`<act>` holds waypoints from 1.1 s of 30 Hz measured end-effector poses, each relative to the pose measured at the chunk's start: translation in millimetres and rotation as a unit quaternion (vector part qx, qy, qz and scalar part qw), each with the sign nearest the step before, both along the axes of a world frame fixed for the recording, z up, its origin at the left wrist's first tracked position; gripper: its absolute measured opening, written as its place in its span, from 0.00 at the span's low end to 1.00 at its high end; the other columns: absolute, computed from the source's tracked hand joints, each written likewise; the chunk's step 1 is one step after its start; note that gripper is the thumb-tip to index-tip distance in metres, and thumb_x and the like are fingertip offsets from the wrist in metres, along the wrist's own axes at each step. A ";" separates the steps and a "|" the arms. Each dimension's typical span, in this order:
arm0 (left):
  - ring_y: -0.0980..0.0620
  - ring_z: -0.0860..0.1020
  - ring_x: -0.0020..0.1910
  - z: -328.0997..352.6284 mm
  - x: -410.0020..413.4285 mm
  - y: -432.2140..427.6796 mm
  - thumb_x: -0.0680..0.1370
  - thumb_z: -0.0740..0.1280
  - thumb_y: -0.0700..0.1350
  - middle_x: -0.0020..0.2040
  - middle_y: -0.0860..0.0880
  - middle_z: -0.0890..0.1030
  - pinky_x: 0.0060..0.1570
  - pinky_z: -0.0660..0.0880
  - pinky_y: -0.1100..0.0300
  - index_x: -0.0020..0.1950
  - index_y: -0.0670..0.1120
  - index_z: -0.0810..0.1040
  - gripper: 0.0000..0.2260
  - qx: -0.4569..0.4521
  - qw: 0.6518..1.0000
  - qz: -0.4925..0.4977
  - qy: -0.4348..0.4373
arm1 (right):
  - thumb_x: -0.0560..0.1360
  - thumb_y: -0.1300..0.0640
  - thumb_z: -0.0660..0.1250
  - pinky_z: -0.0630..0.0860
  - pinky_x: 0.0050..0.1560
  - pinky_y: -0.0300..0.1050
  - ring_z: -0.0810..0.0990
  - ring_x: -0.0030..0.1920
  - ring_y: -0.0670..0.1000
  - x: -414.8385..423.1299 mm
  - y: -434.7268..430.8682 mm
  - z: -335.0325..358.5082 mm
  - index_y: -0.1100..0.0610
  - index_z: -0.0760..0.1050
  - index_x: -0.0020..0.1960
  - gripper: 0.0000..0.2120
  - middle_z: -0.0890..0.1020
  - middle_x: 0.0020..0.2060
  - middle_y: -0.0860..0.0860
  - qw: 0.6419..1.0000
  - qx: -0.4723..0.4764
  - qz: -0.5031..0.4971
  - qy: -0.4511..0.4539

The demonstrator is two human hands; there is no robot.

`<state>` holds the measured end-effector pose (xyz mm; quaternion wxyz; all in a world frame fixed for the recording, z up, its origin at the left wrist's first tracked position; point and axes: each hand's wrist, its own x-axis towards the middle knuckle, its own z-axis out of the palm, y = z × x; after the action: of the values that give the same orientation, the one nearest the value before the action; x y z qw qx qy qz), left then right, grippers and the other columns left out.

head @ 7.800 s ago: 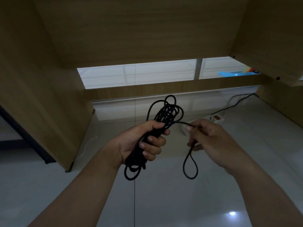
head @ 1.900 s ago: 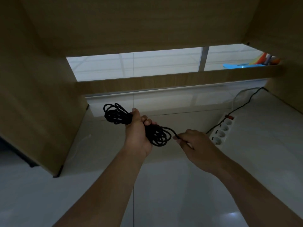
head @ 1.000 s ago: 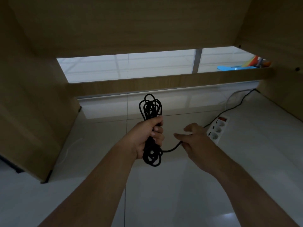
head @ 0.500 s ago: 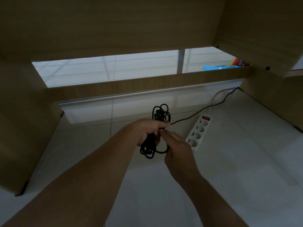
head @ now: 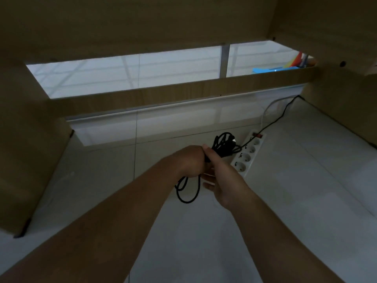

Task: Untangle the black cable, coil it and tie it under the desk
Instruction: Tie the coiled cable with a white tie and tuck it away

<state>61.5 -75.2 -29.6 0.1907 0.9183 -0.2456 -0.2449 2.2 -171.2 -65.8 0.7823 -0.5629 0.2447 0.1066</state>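
The counter (head: 142,21) overhead and its side panels (head: 24,152) look like pale wood-grain laminate, smooth and matt; the floor (head: 295,180) is glossy white tile, mirroring the light from beyond; the black cable (head: 223,145) has a smooth, dull rubbery or plastic jacket; the power strip (head: 247,155) is smooth white plastic with a red switch.

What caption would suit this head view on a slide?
Under the wooden desk, the left hand grips the coiled black cable while the right hand works beside it, near a white power strip.
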 end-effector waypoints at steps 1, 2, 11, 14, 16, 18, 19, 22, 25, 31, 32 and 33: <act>0.51 0.77 0.39 -1.1 -0.6 0.5 0.80 0.62 0.46 0.41 0.48 0.79 0.37 0.72 0.59 0.44 0.46 0.76 0.07 0.012 0.999 -0.010 -0.034 | 0.69 0.39 0.72 0.73 0.61 0.52 0.79 0.57 0.52 2.5 0.2 0.2 0.51 0.77 0.61 0.25 0.82 0.56 0.51 0.999 0.032 -0.018 0.000; 0.51 0.77 0.40 -6.2 -1.2 2.3 0.80 0.63 0.46 0.42 0.49 0.79 0.39 0.74 0.58 0.45 0.46 0.76 0.06 0.020 0.999 -0.013 -0.049 | 0.70 0.42 0.72 0.74 0.60 0.51 0.79 0.56 0.52 4.2 0.9 -3.6 0.52 0.78 0.60 0.22 0.82 0.55 0.52 0.998 0.061 -0.035 0.003; 0.48 0.78 0.40 -26.9 -15.1 18.7 0.75 0.69 0.48 0.46 0.46 0.81 0.35 0.67 0.59 0.47 0.45 0.73 0.09 0.105 0.962 0.087 -0.238 | 0.78 0.55 0.66 0.75 0.57 0.49 0.80 0.52 0.52 25.3 18.5 -15.1 0.58 0.79 0.50 0.07 0.83 0.47 0.53 0.986 0.122 -0.116 -0.005; 0.45 0.78 0.45 -32.2 -15.7 30.4 0.74 0.68 0.47 0.48 0.46 0.80 0.39 0.64 0.57 0.49 0.46 0.70 0.09 0.129 0.950 0.138 -0.249 | 0.81 0.57 0.62 0.75 0.55 0.49 0.79 0.52 0.55 33.1 29.2 -13.2 0.59 0.74 0.48 0.06 0.82 0.46 0.56 0.972 0.186 -0.141 0.004; 0.44 0.79 0.47 -36.6 -15.7 36.6 0.74 0.67 0.45 0.50 0.45 0.79 0.38 0.64 0.57 0.55 0.44 0.70 0.12 0.138 0.946 0.134 -0.260 | 0.82 0.57 0.60 0.76 0.58 0.51 0.80 0.52 0.58 35.8 36.1 -14.4 0.60 0.72 0.49 0.07 0.82 0.46 0.58 0.965 0.219 -0.148 -0.001; 0.44 0.79 0.46 -39.0 -14.6 41.7 0.76 0.66 0.43 0.50 0.43 0.80 0.33 0.63 0.57 0.60 0.42 0.69 0.14 0.127 0.949 0.112 -0.265 | 0.81 0.55 0.61 0.76 0.58 0.52 0.81 0.51 0.56 36.4 41.7 -15.4 0.58 0.74 0.51 0.06 0.83 0.47 0.57 0.966 0.215 -0.140 -0.013; 0.44 0.79 0.46 -39.8 -14.3 44.4 0.77 0.65 0.42 0.51 0.43 0.80 0.33 0.63 0.57 0.62 0.41 0.69 0.15 0.122 0.952 0.092 -0.265 | 0.80 0.54 0.63 0.75 0.59 0.51 0.82 0.52 0.55 36.0 43.6 -16.9 0.57 0.75 0.53 0.07 0.84 0.49 0.56 0.970 0.204 -0.130 -0.017; 0.43 0.79 0.46 -41.0 -12.2 55.1 0.79 0.62 0.39 0.51 0.42 0.79 0.36 0.65 0.56 0.63 0.40 0.70 0.13 0.121 0.955 0.041 -0.269 | 0.75 0.51 0.70 0.73 0.63 0.50 0.81 0.57 0.55 34.2 50.0 -23.0 0.58 0.78 0.57 0.14 0.84 0.55 0.56 0.983 0.159 -0.090 -0.018; 0.44 0.77 0.44 -38.3 -7.6 63.8 0.79 0.61 0.38 0.50 0.42 0.79 0.37 0.65 0.56 0.62 0.43 0.74 0.12 0.142 0.946 0.024 -0.291 | 0.72 0.46 0.73 0.74 0.51 0.47 0.80 0.51 0.54 29.6 57.6 -31.6 0.53 0.81 0.49 0.12 0.84 0.49 0.53 0.990 0.129 -0.050 -0.007; 0.43 0.77 0.49 -46.7 -7.8 68.0 0.78 0.63 0.43 0.53 0.43 0.79 0.43 0.65 0.55 0.60 0.42 0.72 0.11 0.187 0.930 0.009 -0.315 | 0.76 0.47 0.68 0.69 0.36 0.40 0.73 0.33 0.47 31.5 65.6 -43.1 0.52 0.81 0.48 0.09 0.83 0.37 0.47 0.996 0.066 -0.049 0.017; 0.43 0.76 0.50 -49.4 -9.0 68.9 0.78 0.64 0.46 0.54 0.43 0.78 0.44 0.64 0.54 0.61 0.42 0.70 0.14 0.192 0.932 0.006 -0.307 | 0.77 0.49 0.66 0.72 0.38 0.41 0.76 0.36 0.48 32.8 66.7 -43.9 0.54 0.81 0.52 0.10 0.84 0.42 0.50 0.996 0.067 -0.051 0.023; 0.44 0.76 0.52 -52.2 -9.3 72.8 0.77 0.66 0.51 0.55 0.43 0.78 0.46 0.64 0.53 0.63 0.42 0.69 0.19 0.182 0.941 0.004 -0.287 | 0.78 0.51 0.65 0.75 0.42 0.43 0.79 0.41 0.51 33.8 68.3 -45.1 0.57 0.80 0.55 0.12 0.84 0.47 0.53 0.995 0.073 -0.053 0.030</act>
<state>52.2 -2.4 -81.7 -0.0572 0.9697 -0.2373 -0.0112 36.0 -102.9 -110.9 0.8178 -0.4874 0.2895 0.0993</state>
